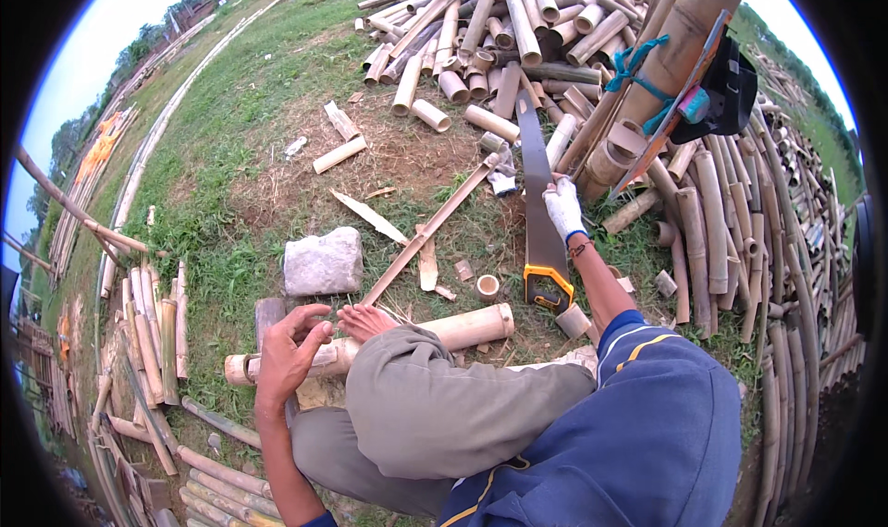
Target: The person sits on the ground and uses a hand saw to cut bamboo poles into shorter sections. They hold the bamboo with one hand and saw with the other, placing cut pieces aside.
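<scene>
My left hand (292, 349) is bare and empty, its fingers loosely bent and apart, above a bamboo pole (470, 327) beside my bare foot. That pole lies crosswise, partly hidden under my leg. My right hand (562, 209) wears a white glove and reaches forward, against the right edge of a handsaw's blade. Its fingers look drawn together, but what they hold cannot be made out. The handsaw (539, 222) points away from me, its yellow and black handle nearest. A split bamboo strip (430, 226) runs from near my foot toward the blade's left side.
A pale stone block (324, 263) sits left of the strip. Ahead lies a heap of cut bamboo pieces (524, 28). Thick upright poles (680, 42), tied with blue cord, stand at right with a dark cap (731, 88). More bamboo (231, 490) lies at lower left.
</scene>
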Demonstrator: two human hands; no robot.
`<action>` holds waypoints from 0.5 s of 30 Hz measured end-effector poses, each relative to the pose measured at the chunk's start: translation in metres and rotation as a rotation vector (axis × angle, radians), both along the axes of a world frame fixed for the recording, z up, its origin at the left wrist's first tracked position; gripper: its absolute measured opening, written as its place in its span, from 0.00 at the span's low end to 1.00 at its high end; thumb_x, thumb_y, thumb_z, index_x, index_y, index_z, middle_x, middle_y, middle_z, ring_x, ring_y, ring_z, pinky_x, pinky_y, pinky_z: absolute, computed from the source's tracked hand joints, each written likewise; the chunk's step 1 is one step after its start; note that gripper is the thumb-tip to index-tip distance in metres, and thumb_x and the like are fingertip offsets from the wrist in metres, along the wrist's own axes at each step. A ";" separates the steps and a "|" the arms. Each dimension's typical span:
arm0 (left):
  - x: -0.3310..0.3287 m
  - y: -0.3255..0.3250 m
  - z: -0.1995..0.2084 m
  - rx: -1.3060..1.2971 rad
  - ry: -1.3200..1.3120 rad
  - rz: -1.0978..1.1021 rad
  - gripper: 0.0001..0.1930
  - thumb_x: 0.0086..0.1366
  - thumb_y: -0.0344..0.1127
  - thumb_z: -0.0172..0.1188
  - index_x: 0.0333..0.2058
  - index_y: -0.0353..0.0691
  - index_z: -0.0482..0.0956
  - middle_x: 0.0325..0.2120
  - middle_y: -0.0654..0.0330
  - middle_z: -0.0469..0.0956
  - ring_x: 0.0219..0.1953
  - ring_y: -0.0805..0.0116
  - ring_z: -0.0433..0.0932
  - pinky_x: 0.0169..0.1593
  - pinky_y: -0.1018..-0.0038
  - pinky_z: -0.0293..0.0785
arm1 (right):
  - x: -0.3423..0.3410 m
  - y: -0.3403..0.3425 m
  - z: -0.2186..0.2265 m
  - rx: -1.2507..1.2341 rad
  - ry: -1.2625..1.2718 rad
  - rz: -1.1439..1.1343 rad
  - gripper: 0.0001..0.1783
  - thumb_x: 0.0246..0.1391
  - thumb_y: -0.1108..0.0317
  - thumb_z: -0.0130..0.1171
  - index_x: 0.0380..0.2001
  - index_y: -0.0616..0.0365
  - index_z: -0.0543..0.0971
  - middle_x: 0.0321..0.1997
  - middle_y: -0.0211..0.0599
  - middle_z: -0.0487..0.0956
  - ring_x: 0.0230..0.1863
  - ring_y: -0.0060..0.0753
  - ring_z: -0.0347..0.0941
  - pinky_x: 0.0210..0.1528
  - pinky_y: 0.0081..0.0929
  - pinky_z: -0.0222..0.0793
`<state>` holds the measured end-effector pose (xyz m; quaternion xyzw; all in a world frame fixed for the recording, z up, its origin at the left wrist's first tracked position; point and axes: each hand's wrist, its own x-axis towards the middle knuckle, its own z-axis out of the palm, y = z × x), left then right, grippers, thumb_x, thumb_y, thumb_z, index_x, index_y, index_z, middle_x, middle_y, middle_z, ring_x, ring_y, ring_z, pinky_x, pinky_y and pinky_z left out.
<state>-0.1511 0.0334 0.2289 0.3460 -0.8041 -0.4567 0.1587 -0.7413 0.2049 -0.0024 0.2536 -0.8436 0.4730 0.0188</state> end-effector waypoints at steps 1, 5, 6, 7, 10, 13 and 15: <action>-0.006 -0.001 0.000 0.000 0.008 -0.030 0.16 0.75 0.33 0.68 0.57 0.33 0.85 0.39 0.54 0.90 0.40 0.73 0.88 0.47 0.71 0.85 | -0.014 0.013 -0.008 -0.035 -0.055 -0.048 0.27 0.67 0.60 0.59 0.66 0.59 0.77 0.59 0.61 0.79 0.60 0.63 0.78 0.66 0.51 0.73; 0.023 0.002 0.005 -0.070 -0.063 0.018 0.16 0.73 0.36 0.71 0.57 0.39 0.86 0.38 0.54 0.90 0.41 0.71 0.87 0.47 0.69 0.84 | 0.076 -0.008 -0.022 0.178 0.350 -0.112 0.30 0.65 0.61 0.59 0.69 0.56 0.75 0.60 0.62 0.76 0.61 0.67 0.74 0.66 0.57 0.71; 0.024 0.001 0.002 -0.089 -0.082 0.020 0.16 0.73 0.37 0.71 0.57 0.40 0.87 0.38 0.53 0.90 0.40 0.70 0.88 0.48 0.68 0.84 | 0.099 -0.004 -0.026 0.217 0.270 -0.045 0.29 0.64 0.62 0.59 0.67 0.57 0.76 0.59 0.60 0.76 0.60 0.66 0.74 0.65 0.57 0.70; 0.019 -0.001 0.000 -0.103 -0.091 0.001 0.16 0.73 0.39 0.71 0.56 0.42 0.87 0.39 0.53 0.90 0.40 0.68 0.89 0.48 0.67 0.85 | 0.109 0.008 -0.044 0.159 0.309 0.016 0.28 0.64 0.63 0.59 0.66 0.58 0.76 0.57 0.59 0.76 0.59 0.65 0.73 0.64 0.57 0.70; 0.015 -0.001 -0.001 -0.108 -0.137 -0.019 0.16 0.73 0.42 0.70 0.55 0.43 0.88 0.40 0.52 0.91 0.40 0.63 0.90 0.48 0.64 0.85 | 0.186 0.030 -0.086 0.237 0.266 0.244 0.28 0.60 0.64 0.62 0.63 0.61 0.78 0.52 0.57 0.77 0.55 0.62 0.74 0.61 0.56 0.69; 0.023 0.000 -0.006 -0.109 -0.173 -0.036 0.17 0.73 0.43 0.70 0.55 0.43 0.88 0.42 0.52 0.91 0.41 0.60 0.91 0.49 0.63 0.85 | 0.260 0.049 -0.104 0.388 0.229 0.563 0.29 0.57 0.60 0.65 0.60 0.62 0.81 0.51 0.56 0.78 0.53 0.62 0.76 0.57 0.56 0.73; 0.025 0.003 -0.005 -0.142 -0.198 -0.065 0.17 0.72 0.42 0.70 0.55 0.43 0.88 0.43 0.50 0.91 0.42 0.57 0.91 0.50 0.63 0.85 | 0.277 0.060 -0.089 0.379 0.288 0.795 0.30 0.57 0.57 0.66 0.62 0.57 0.82 0.50 0.54 0.78 0.52 0.59 0.77 0.57 0.55 0.72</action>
